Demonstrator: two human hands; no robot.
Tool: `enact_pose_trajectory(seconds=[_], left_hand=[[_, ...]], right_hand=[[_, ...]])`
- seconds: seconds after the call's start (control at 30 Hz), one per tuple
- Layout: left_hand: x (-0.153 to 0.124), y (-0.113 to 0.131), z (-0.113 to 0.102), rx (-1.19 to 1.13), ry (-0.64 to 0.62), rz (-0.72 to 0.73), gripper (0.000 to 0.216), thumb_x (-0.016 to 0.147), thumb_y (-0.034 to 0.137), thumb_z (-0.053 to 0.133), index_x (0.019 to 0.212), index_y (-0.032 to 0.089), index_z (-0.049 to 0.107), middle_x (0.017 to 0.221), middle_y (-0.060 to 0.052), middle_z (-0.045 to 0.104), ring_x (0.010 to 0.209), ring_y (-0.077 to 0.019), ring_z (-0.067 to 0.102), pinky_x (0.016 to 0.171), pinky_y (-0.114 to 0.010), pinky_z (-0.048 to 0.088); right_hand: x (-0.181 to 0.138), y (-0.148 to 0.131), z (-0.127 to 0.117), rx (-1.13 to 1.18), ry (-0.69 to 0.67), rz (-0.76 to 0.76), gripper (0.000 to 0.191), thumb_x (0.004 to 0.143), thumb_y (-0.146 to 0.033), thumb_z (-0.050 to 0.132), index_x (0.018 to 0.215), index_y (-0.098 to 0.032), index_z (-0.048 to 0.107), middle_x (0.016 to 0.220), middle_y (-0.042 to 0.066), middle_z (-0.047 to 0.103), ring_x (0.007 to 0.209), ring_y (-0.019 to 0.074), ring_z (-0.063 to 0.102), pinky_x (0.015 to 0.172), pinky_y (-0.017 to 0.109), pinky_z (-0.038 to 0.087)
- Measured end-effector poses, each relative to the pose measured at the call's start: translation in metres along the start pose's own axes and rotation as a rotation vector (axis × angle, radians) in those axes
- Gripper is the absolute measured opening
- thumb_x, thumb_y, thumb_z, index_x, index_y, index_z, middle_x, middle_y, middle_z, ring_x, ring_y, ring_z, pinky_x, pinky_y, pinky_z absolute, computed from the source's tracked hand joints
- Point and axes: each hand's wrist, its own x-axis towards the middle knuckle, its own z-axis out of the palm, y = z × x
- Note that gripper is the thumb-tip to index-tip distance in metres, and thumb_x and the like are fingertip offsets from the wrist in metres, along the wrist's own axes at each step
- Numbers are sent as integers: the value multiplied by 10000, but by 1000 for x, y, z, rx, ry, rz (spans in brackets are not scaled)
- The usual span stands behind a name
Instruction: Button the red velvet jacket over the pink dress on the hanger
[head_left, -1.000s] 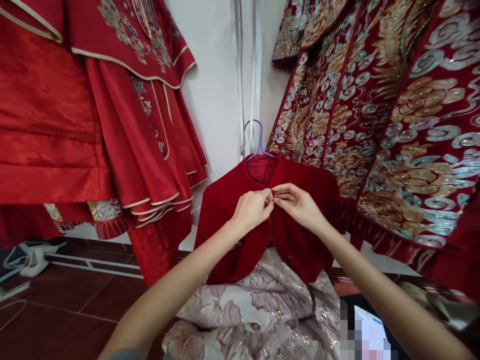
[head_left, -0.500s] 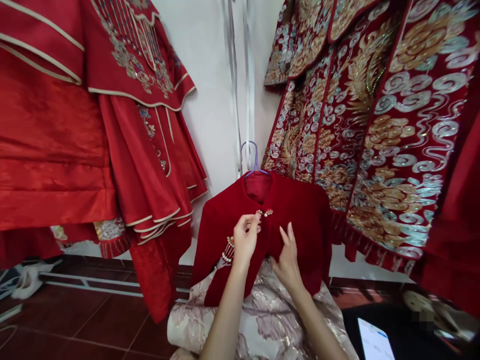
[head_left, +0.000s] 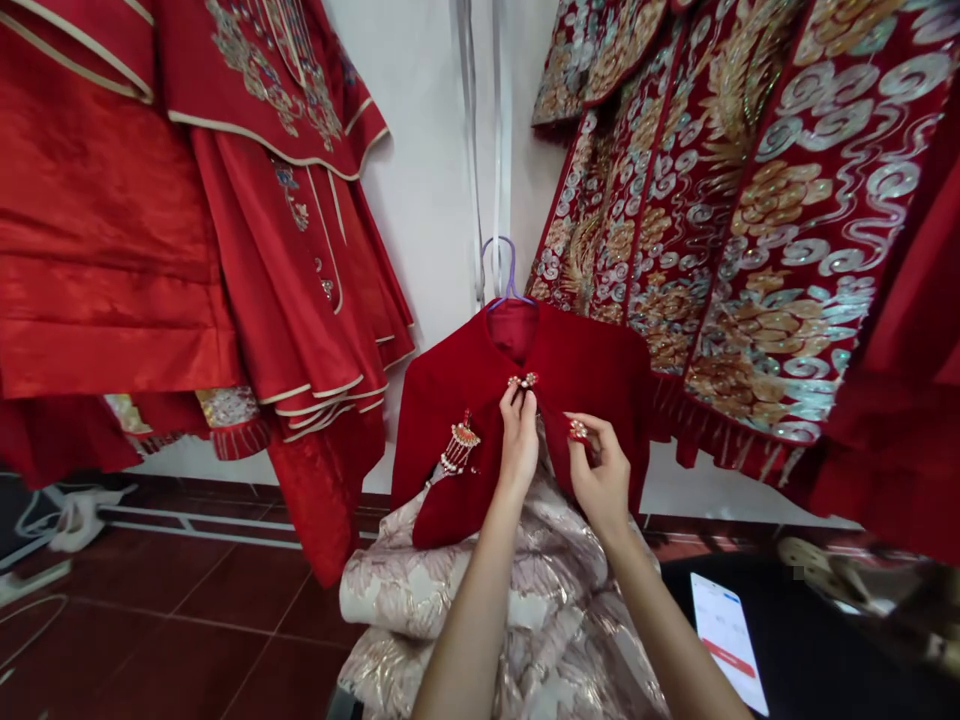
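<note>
A dark red velvet jacket (head_left: 450, 370) hangs on a purple hanger (head_left: 512, 270), with a jewelled clasp (head_left: 523, 380) at its neck. Just below that clasp, my left hand (head_left: 519, 440) is closed, its fingertips pinching the jacket's front edge. To its right, my right hand (head_left: 606, 475) pinches the other front edge beside a red and gold jewelled button (head_left: 577, 429). Below the neck the two edges stand apart. On the left side of the jacket hangs a fan-shaped brooch (head_left: 460, 440) with beaded tassels.
Pale floral brocade fabric (head_left: 405, 590) lies bunched beneath the jacket. Red garments (head_left: 277, 250) hang at left, and an embroidered red and gold garment (head_left: 757, 260) at right. A phone (head_left: 726, 640) with a lit screen rests on a black surface (head_left: 817, 650) at lower right.
My left hand has moved right, to just under the neck clasp. My right hand has gone from spread fingers to pinching the front edge by the jewelled button. The view has tilted down slightly.
</note>
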Motion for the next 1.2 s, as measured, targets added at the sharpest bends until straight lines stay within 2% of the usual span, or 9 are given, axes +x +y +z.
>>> enact_pose_trajectory(seconds=[0.07,0.2,0.3,0.4,0.5,0.57,0.73,1.0,1.2], left_hand=[[-5,-4,-3,46,-10,10,411,926,426,444,1278,212,450,1403,-81,476,1288,-161,456,1026,-283,393],[-5,-13,-26,247,-31,114,227,894,362,496,984,195,620,1029,-62,680,1003,-178,623,910,-314,472],[2,-19,-59,433,196,233,174,843,265,547,971,195,640,999,-70,662,902,-172,618,883,-337,479],[13,-25,-93,500,398,224,364,747,207,643,1108,204,595,1126,-101,607,976,-183,592,885,-347,479],[19,-30,-113,362,255,113,333,716,236,681,1035,181,606,1016,-86,645,923,-170,620,792,-296,505],[20,-33,-117,331,184,102,280,716,251,683,976,170,617,923,-65,657,883,-158,629,759,-270,503],[18,-39,-118,466,179,184,267,755,281,650,1002,184,620,863,-35,664,834,-144,630,777,-275,487],[13,-22,-117,644,373,216,151,763,311,649,875,219,693,832,-20,711,812,-165,606,908,-352,425],[15,-22,-111,141,170,71,289,743,386,675,889,138,705,816,-69,726,765,-167,659,743,-276,500]], right_hand=[[-2,-8,-1,-49,-89,-75,295,885,-215,440,1153,-215,563,1128,88,599,1052,216,570,960,403,442],[-4,-15,-1,-109,-271,-154,351,856,-134,399,1143,-243,569,1094,78,567,1036,217,550,932,386,441],[-5,-15,3,-103,-319,-160,280,803,-99,432,1002,-231,578,983,60,558,943,211,558,860,360,453],[-6,-15,8,-91,-329,-136,251,741,-79,480,933,-227,545,901,37,549,832,196,551,769,332,458],[-8,-16,14,-89,-409,-87,265,743,-90,505,962,-231,549,890,28,548,759,175,541,709,315,464],[-10,-16,17,-68,-470,-57,259,768,-114,518,996,-231,556,915,30,552,754,164,551,712,313,481],[-13,-14,24,-13,-491,-11,243,818,-153,521,1045,-229,566,971,38,553,770,144,576,737,309,509],[-16,-6,28,-14,-443,-14,270,880,-217,522,1143,-233,580,1007,49,559,832,139,589,796,296,511],[-12,-2,40,-12,-385,7,238,855,-239,574,1091,-218,601,899,28,571,773,136,570,757,282,499]])
